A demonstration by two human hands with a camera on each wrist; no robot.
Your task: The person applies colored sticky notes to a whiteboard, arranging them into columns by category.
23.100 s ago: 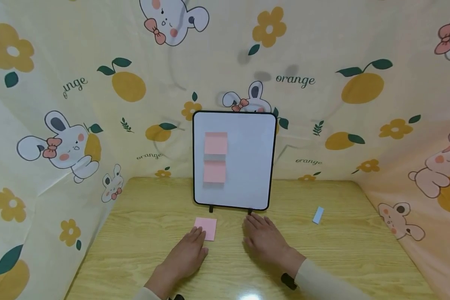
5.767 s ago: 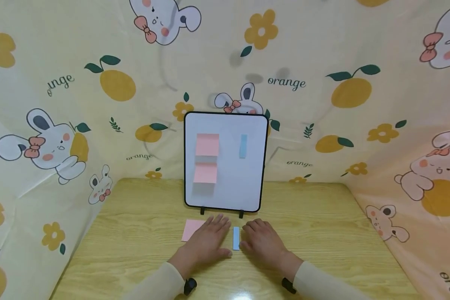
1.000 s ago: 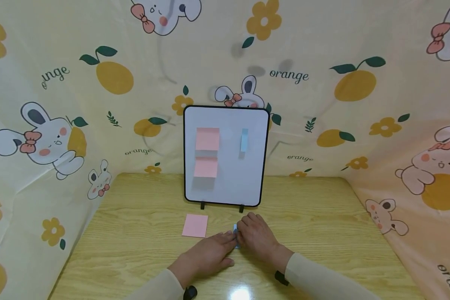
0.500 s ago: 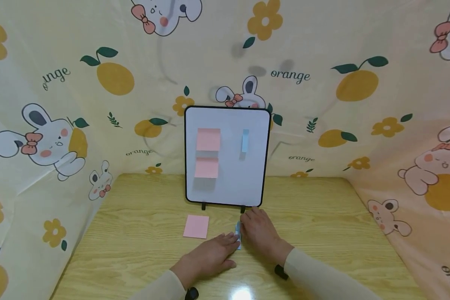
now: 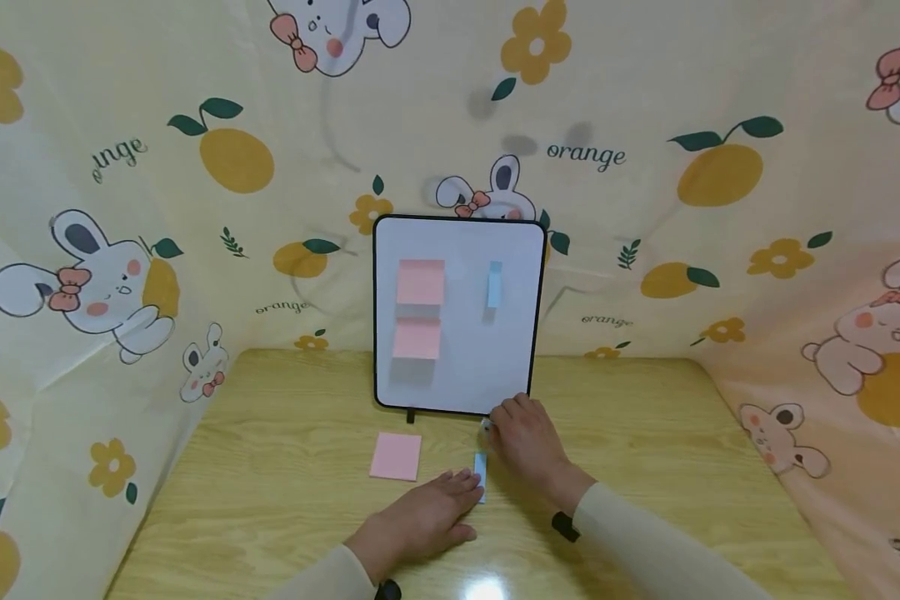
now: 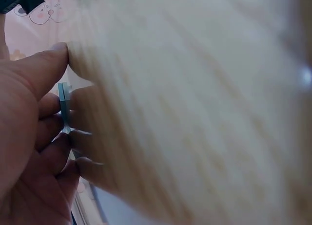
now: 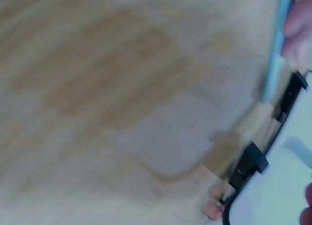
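In the head view, my left hand (image 5: 427, 515) lies palm down with its fingertips pressing the lower part of a narrow blue sticky note pad (image 5: 481, 465) on the table. The pad also shows beneath the fingers (image 6: 48, 130) in the left wrist view. My right hand (image 5: 528, 435) pinches a small pale blue sticky note (image 5: 486, 427), mostly hidden by its fingers, at the whiteboard's lower right edge. The whiteboard (image 5: 461, 383) stands upright, bearing two pink sticky notes (image 5: 420, 282) at left and one blue sticky note (image 5: 495, 285) at upper right.
A square pink sticky note pad (image 5: 396, 457) lies left of the blue pad, before the board. The board's left black foot (image 5: 410, 416) shows; the right hand covers the other. A patterned cloth (image 5: 307, 183) hangs behind and at both sides of the wooden table (image 5: 285, 425).
The second blue note went up on the board earlier; correction aside, my right hand has now peeled a blue note off the pad and moved it up toward the board. My left hand stays pressing.
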